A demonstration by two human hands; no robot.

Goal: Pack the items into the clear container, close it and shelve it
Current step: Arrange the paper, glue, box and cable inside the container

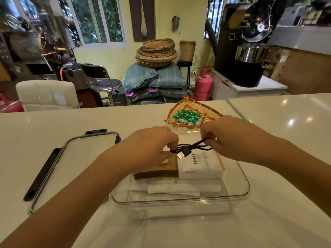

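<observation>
The clear container point(238, 192) looks like glossy transparent plastic, its lid point(75, 158) clear with matt black clips, on a glossy white surface point(268, 221), near a woven basket tray point(179, 108).

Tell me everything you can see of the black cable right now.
The black cable is a thin cord folded into a short bundle of several strands. A USB plug with a bright metal tip hangs at its lower end. The left hand pinches one end of the bundle and the right hand pinches the other, holding it stretched above the clear container, over the brown and white packs inside.
</observation>
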